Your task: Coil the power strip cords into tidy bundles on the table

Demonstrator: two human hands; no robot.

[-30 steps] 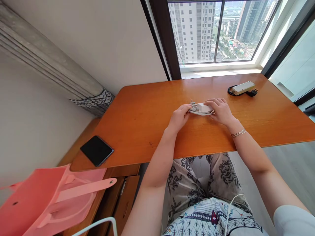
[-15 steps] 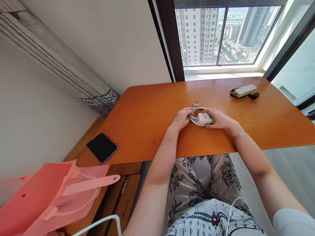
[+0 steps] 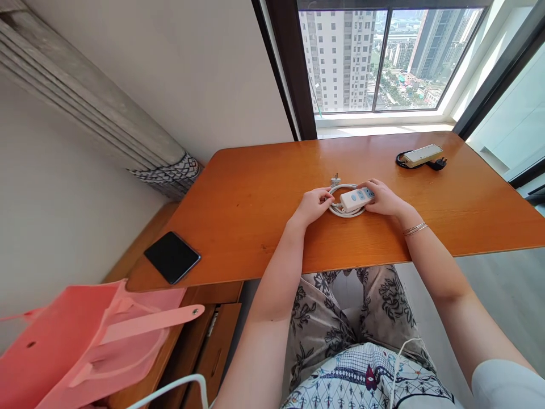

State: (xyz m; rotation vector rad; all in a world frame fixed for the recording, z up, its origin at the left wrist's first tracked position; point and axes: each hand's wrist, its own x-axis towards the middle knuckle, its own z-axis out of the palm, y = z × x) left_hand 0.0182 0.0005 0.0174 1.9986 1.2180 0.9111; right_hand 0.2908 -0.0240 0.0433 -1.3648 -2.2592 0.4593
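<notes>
A white power strip [image 3: 356, 199] lies on its coiled white cable [image 3: 347, 214] on the orange-brown table [image 3: 255, 199]. My right hand [image 3: 380, 197] grips the right end of the strip, fingers on its far side and thumb on the near side. At the left of the coil, my left hand [image 3: 317, 203] pinches the cable between thumb and fingers. The cable's plug [image 3: 335, 180] sticks out past the coil on the far side.
A second power strip [image 3: 422, 155] with a black cord lies at the back right. On the left table corner is a black phone [image 3: 172, 257]. A pink bag [image 3: 85, 335] stands at the lower left, below the window side's curtain [image 3: 140, 130].
The power strip has turned, its right end swinging away from me, and more of its sockets show. My right hand has moved slightly right and away with it. My left hand stays at the coil.
</notes>
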